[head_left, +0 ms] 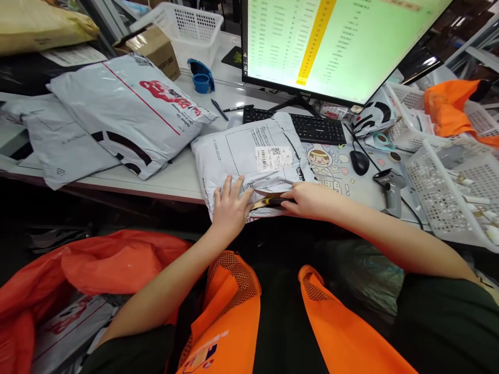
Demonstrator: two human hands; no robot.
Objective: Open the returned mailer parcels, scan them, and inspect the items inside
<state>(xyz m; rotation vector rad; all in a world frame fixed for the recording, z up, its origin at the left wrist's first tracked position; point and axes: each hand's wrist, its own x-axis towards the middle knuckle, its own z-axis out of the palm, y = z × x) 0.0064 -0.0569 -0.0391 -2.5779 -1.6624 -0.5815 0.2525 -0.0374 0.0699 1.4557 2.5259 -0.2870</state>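
R hand (304, 199) is closed tight round a blk/yellow tool (272, 201) at the white parcel's (241, 150) near edge, approx 5 o'clock. L hand (230, 205) is at 7, fingers spread wide on top of it, not wrapped round anything. Parcel's on the desk (179, 181), btw. From it: mouse (359, 163) at 3, big mailer (132, 114) approx 10, kbd (319, 128) at 2, monitor (343, 41) furthest back at 1.

- There were two bare hands (230, 208) (306, 200).
- There was one slim black-and-yellow tool (275, 201).
- There were two slim dark pens (219, 109) (238, 108).
- There was one rounded black computer mouse (359, 162).
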